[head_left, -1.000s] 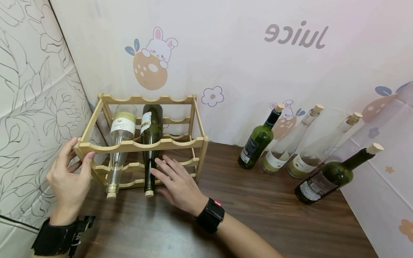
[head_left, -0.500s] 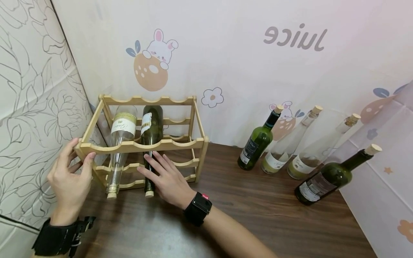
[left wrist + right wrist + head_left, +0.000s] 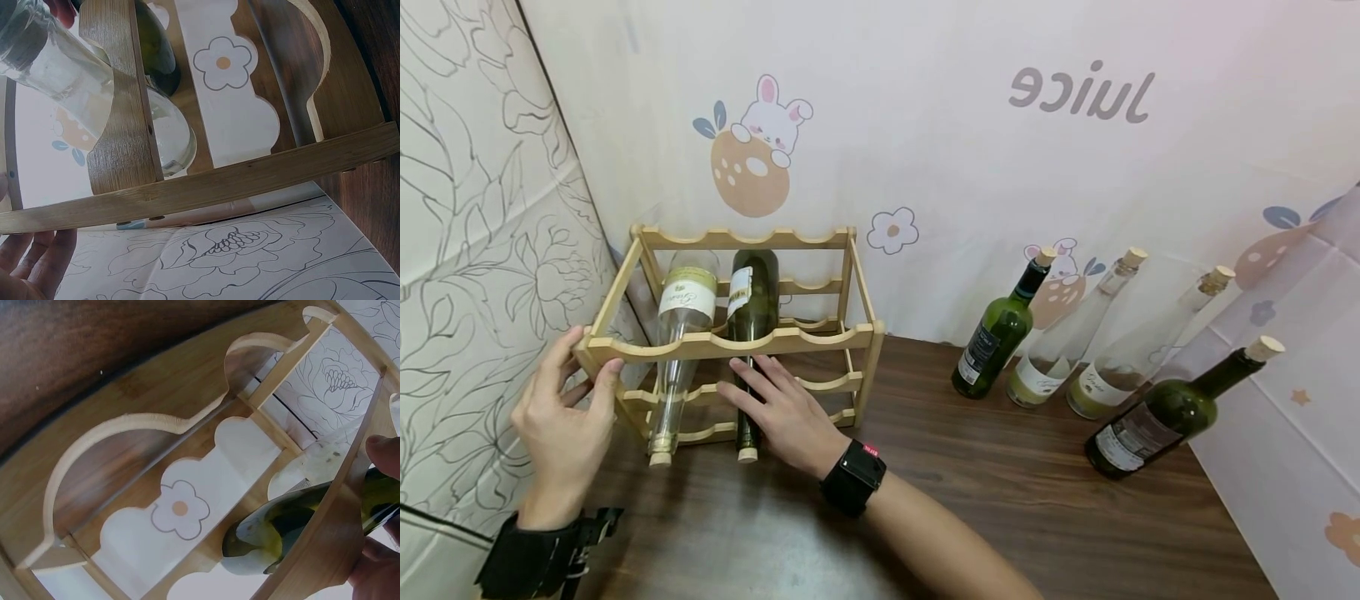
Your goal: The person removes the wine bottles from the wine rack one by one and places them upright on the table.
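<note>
A light wooden wine rack stands at the left. Its near left corner post is gripped by my left hand, thumb in front and fingers on the outer side. Two corked bottles lie in the rack, necks toward me: a clear glass bottle with a white and green label, and a dark green wine bottle. My right hand holds the green bottle's neck below the front rail, fingers across it. In the right wrist view the neck passes between the thumb and the other fingers.
On the dark wood table, to the right, stand a corked green bottle, two clear bottles and a larger dark green bottle. A patterned wall cloth rises right behind the rack and bottles.
My right hand has moved left from beside the green bottle's neck onto it. The left hand stays on the rack corner, and the bottles keep their places.
</note>
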Tool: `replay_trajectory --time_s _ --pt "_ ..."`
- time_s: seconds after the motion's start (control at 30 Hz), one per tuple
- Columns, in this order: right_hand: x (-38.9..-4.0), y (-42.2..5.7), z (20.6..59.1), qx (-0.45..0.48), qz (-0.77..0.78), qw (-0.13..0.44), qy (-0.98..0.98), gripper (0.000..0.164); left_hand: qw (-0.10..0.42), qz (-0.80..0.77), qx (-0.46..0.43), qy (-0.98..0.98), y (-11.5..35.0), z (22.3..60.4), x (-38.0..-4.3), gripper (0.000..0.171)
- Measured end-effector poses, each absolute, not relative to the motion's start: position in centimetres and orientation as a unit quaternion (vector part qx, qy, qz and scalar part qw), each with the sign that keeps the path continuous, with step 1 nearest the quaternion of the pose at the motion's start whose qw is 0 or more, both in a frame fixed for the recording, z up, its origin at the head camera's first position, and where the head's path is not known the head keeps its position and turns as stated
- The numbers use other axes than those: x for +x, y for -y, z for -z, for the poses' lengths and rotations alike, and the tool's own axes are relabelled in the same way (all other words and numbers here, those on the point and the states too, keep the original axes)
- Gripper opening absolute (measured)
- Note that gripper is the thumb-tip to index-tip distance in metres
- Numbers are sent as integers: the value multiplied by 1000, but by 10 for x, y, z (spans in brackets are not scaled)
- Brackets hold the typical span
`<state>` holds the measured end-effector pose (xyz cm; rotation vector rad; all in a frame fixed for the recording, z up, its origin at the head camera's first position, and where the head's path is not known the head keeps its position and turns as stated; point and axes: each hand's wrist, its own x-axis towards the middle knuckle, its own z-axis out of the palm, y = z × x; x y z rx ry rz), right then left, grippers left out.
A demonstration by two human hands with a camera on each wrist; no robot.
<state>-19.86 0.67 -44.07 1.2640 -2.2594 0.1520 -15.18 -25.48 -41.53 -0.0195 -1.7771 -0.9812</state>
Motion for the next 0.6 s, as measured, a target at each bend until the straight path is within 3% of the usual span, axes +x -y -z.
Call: replay_trajectory --time_s 0.6 --pt "-208 -11 435 499 -37 308 809 37 528 408 -10 745 256 417 -152 53"
